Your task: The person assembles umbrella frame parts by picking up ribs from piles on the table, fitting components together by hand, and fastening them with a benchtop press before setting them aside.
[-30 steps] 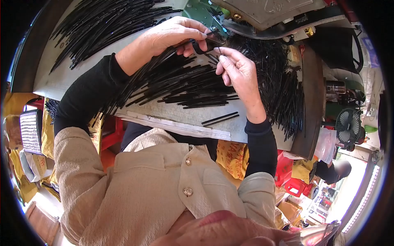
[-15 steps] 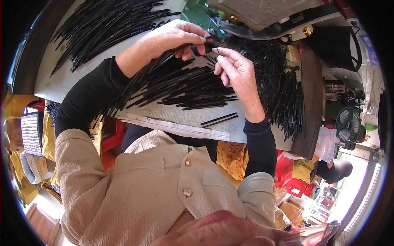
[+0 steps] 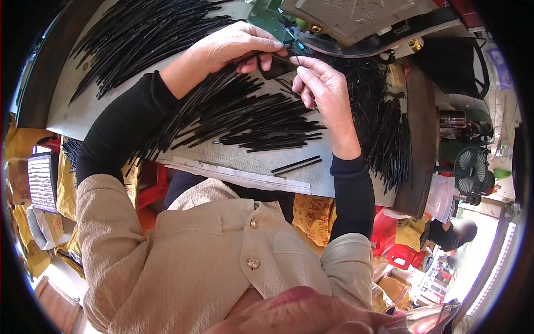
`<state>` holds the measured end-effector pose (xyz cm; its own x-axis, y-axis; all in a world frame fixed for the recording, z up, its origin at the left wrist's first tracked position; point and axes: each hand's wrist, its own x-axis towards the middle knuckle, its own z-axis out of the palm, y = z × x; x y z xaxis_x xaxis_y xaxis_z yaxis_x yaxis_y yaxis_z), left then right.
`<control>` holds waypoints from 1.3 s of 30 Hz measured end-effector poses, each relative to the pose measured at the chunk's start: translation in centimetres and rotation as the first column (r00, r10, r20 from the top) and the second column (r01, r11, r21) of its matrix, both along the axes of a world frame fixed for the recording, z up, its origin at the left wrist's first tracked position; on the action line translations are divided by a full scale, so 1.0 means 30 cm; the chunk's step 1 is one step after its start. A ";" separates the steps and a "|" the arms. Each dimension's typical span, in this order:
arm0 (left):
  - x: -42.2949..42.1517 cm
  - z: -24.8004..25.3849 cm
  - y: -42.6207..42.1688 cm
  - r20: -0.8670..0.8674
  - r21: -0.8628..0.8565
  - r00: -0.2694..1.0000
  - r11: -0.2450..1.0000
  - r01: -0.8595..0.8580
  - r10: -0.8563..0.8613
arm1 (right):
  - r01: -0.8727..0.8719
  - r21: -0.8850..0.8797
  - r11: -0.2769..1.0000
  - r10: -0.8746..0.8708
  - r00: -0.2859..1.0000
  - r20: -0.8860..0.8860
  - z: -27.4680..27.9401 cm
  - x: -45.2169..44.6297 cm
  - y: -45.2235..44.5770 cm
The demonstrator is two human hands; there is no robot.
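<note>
My left hand (image 3: 236, 45) is closed at the machine's edge, its thumb and forefinger pinched on a thin black strip (image 3: 288, 60). Just to its right, my right hand (image 3: 324, 84) pinches thin black material between thumb and forefinger. The fingertips of both hands are close together, and small details between them are hard to make out. Below my hands, many black rods (image 3: 261, 119) lie in a loose pile on the grey metal tabletop (image 3: 236, 156). Two more rods (image 3: 296, 165) lie side by side near its front edge.
Another black rod pile (image 3: 139, 39) lies at upper left, and tangled black strips (image 3: 370, 83) at right. A green machine (image 3: 267, 18) with a grey metal plate (image 3: 361, 16) stands behind. A fan (image 3: 471, 170), yellow bags (image 3: 314, 217) and a person (image 3: 453, 234) are around the table.
My hands have shifted slightly at the machine's edge. The dark piece at my left fingertips has changed position, and a thin strip now shows between the hands.
</note>
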<state>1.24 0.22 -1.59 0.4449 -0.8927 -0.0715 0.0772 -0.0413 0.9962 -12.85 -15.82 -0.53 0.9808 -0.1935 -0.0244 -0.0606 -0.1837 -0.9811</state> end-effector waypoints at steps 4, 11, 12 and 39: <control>0.000 0.006 -0.001 -0.012 0.010 1.000 1.000 0.007 -0.007 | -0.009 -0.005 1.000 0.009 1.000 -0.007 -0.001 0.001 -0.002; -0.004 0.021 -0.001 -0.008 0.060 1.000 0.998 -0.018 0.019 | -0.006 0.198 0.980 0.022 0.996 -0.082 0.004 0.003 -0.012; -0.007 0.022 -0.002 -0.006 0.060 1.000 0.998 -0.024 0.025 | 0.020 0.215 0.976 -0.001 0.996 -0.086 0.006 0.002 -0.010; 0.150 0.022 0.359 0.991 0.130 0.078 0.784 -0.607 -0.104 | 0.148 0.640 0.754 -0.274 0.956 0.101 -0.084 0.025 -0.062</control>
<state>5.73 11.00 -0.93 0.6331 -0.7025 0.3250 -0.7568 -0.6501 0.0690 -12.09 -17.66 -3.05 0.9155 -0.3999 -0.0428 0.1616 0.4634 -0.8713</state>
